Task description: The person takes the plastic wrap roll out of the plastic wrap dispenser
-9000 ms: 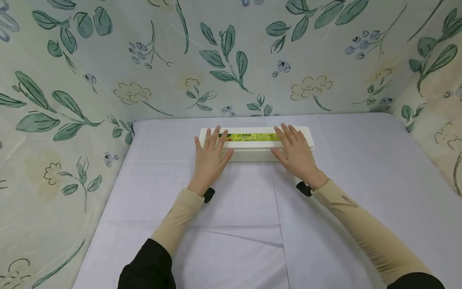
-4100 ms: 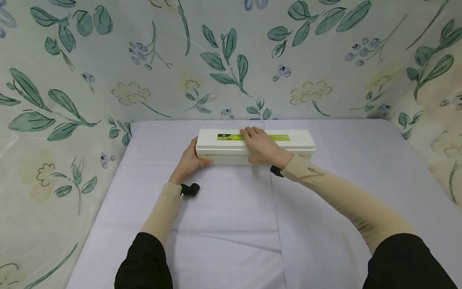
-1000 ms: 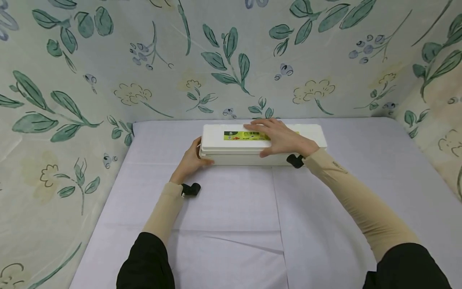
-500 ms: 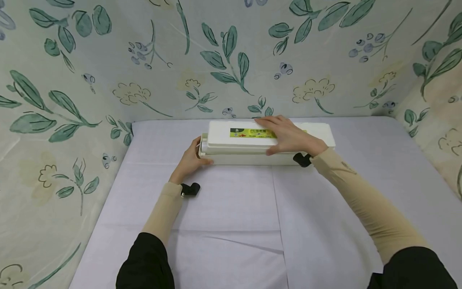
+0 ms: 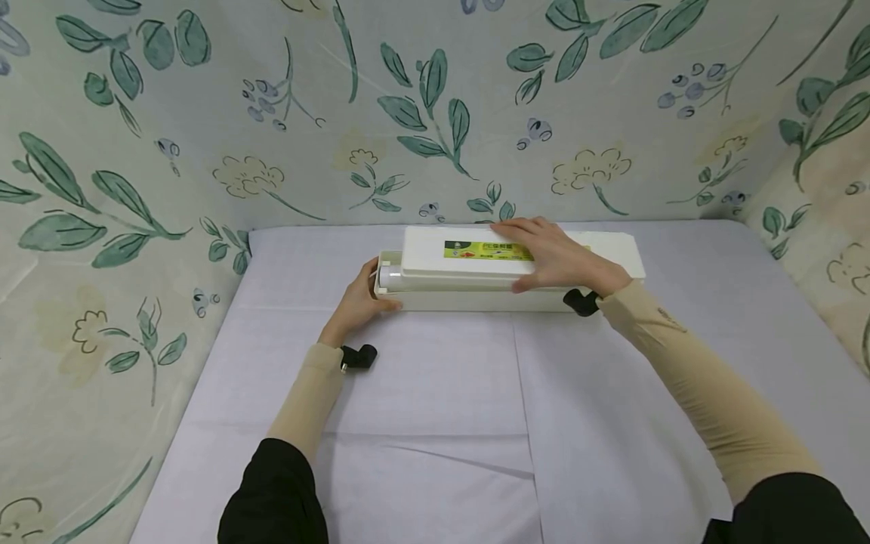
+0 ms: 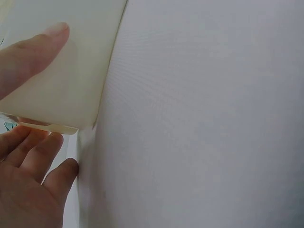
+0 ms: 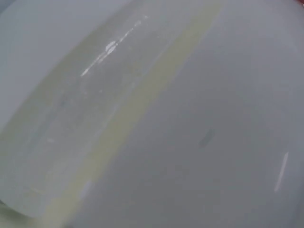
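A long white cling film box stands near the back of the table in the head view. Its lid (image 5: 423, 253), with a yellow-green label (image 5: 476, 249), sits shifted right over the base (image 5: 448, 302). At the uncovered left end a whitish roll (image 5: 390, 276) shows inside. My left hand (image 5: 356, 302) holds the base's left end; in the left wrist view the thumb (image 6: 35, 54) lies on the front wall, fingers at the end. My right hand (image 5: 560, 261) grips the lid across its width, thumb at the front edge. The right wrist view shows a blurred, glossy translucent surface (image 7: 95, 76).
A white cloth (image 5: 435, 393) with fold creases covers the table. Behind and at both sides hangs a leaf-and-flower patterned curtain (image 5: 299, 106), close to the table's back edge. Black wrist cameras (image 5: 359, 357) sit under both wrists.
Both hands lay flat on the closed box at first. Later the left hand took the left end. Over the last second the right hand slid the lid rightward, exposing the roll.
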The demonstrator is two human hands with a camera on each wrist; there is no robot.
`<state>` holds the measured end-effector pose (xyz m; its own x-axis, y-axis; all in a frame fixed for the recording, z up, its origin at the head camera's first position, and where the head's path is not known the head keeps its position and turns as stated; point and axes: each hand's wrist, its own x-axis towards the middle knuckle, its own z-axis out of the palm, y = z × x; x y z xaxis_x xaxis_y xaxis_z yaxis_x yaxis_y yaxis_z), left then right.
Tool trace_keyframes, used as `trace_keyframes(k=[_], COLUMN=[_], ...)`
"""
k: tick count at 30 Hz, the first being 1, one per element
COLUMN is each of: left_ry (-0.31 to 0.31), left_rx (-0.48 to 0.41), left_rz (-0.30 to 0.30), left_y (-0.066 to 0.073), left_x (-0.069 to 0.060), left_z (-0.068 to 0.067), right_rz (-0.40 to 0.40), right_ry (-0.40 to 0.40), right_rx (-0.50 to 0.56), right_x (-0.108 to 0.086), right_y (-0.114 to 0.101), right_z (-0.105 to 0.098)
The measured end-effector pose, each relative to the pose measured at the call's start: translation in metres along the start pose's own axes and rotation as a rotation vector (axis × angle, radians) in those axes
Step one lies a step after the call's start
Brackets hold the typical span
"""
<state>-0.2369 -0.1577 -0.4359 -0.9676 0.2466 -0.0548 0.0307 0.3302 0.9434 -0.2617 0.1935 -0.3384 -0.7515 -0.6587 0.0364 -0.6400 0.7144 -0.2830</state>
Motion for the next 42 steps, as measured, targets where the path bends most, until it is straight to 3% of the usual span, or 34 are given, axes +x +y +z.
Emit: trace_keyframes(k=[5,11,16,23,31,33,40,42], left_ry=[-0.016,-0.015,-0.014,-0.002,0.012,0.007,-0.012,-0.01], left_rx=[0.003,0.01,0.02,0.007,0.022,0.013,0.023,0.019], left_rz=[0.012,0.002,0.001,0.009,0.001,-0.001,-0.006,-0.011], left_y=[0.021,0.025,0.023,-0.009,-0.011,-0.009,0.024,0.025], left_x=[-0.011,-0.014,-0.013,0.004,0.005,0.004,-0.012,-0.013], left_z=[0.0,0.0,0.0,0.0,0.0,0.0,0.001,0.001], right_rz=[0.026,0.042,0.058,0.086,0.124,0.136,0.172,0.181], right_ry=[-0.008,-0.008,-0.005,-0.001,0.001,-0.006,-0.017,-0.015], right_rx=[0.01,0.016,0.015,0.019,0.029,0.029,0.028,0.029], right_x=[-0.005,-0.012,-0.018,-0.025,-0.034,-0.037,-0.045,-0.047], right_y=[0.003,0.009,0.014,0.019,0.025,0.026,0.03,0.031], right_z=[-0.001,-0.001,-0.001,-0.004,-0.006,-0.006,-0.007,-0.008])
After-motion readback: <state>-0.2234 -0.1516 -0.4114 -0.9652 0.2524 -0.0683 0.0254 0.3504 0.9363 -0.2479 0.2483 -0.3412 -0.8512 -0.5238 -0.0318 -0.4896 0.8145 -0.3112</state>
